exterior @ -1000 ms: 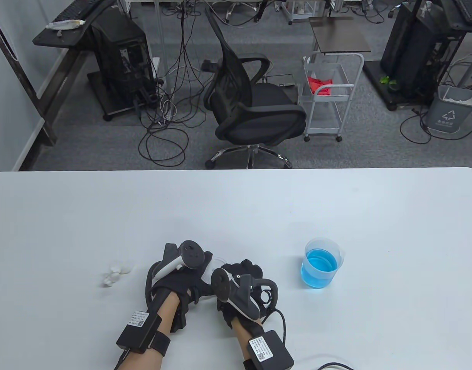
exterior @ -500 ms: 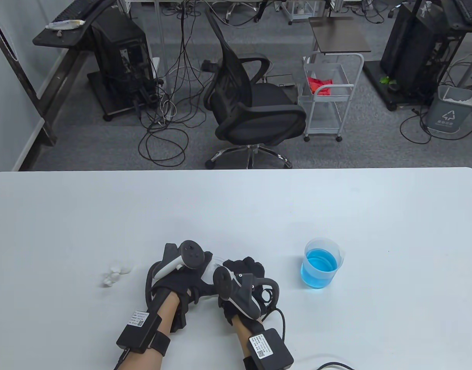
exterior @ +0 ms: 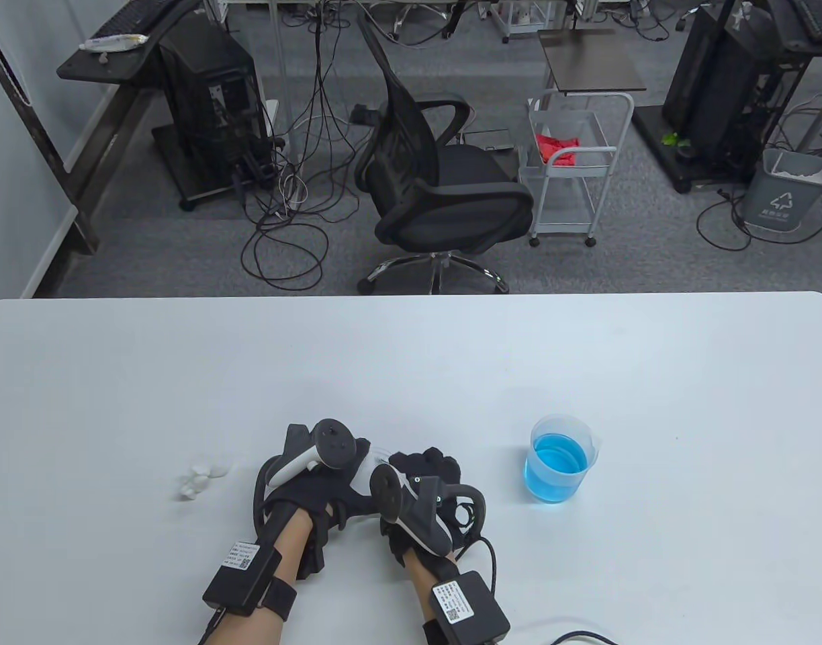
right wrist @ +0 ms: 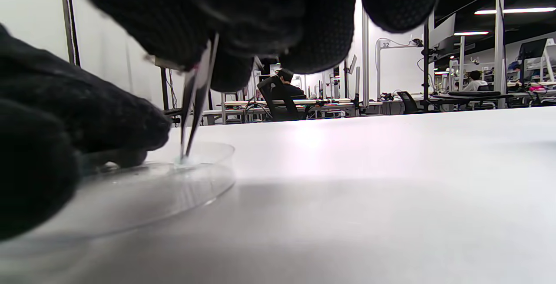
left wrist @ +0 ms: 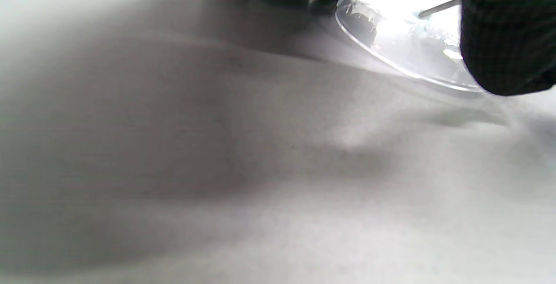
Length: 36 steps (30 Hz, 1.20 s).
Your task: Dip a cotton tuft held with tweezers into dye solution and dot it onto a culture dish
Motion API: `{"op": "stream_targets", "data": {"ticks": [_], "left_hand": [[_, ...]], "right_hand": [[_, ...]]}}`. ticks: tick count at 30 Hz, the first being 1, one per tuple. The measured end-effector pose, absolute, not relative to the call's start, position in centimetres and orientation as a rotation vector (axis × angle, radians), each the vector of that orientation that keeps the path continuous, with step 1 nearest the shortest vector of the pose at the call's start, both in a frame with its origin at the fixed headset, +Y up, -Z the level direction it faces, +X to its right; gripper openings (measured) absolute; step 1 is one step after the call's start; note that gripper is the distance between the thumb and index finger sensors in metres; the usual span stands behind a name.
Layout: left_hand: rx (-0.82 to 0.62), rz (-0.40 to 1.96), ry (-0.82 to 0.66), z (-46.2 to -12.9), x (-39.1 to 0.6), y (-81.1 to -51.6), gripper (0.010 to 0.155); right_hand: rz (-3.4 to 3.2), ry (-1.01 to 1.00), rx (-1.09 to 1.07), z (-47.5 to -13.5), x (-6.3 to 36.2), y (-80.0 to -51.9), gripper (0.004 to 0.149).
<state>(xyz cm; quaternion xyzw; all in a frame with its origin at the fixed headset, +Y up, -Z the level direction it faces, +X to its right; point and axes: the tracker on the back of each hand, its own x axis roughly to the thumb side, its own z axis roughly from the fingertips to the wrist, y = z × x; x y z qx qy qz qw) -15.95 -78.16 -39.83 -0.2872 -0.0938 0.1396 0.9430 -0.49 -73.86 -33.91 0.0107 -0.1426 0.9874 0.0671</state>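
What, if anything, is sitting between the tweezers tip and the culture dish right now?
Nothing visible. In the right wrist view the tweezers, held by the right hand, reach down to the culture dish, a small pale tuft at their tip. The left hand touches the dish's rim.

Beyond the white round-cornered table (exterior: 411, 349) lies grey carpet (exterior: 619, 262) strewn with loose black cables (exterior: 283, 228), where a black mesh office chair on a chrome star base (exterior: 438, 195) stands beside a white wire trolley on castors (exterior: 575, 175) holding something red. A black computer tower (exterior: 213, 107) sits under a dark desk at the left, and a grey recycling bin (exterior: 787, 195) stands at the right. The right wrist view shows a long room with white walls (right wrist: 30, 41), rows of desks (right wrist: 304, 101), seated people and ceiling strip lights (right wrist: 512, 11).
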Motion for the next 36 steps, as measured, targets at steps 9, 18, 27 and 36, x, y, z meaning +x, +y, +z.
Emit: {"op": "stream_targets", "data": {"ticks": [9,18,27,36], "left_hand": [[-0.586,0.285,-0.192,-39.8,-15.9,-78.2,0.100],[-0.585,0.285,-0.192,-39.8,-15.9,-78.2,0.099],[-0.585,0.285,-0.192,-39.8,-16.0,-78.2,0.099],[-0.585,0.285,-0.191,-39.8,-16.0,-78.2,0.099]], "right_hand": [[2.994,-0.425,0.087,-33.6,-1.3,-73.8,0.031],[2.998,-0.422,0.069,-33.5,-0.9,-73.8,0.031],[3.010,-0.422,0.032,-33.5,-0.3,-73.7,0.031],[3.005,-0.416,0.003,-33.5,0.1,-73.5,0.031]]}}
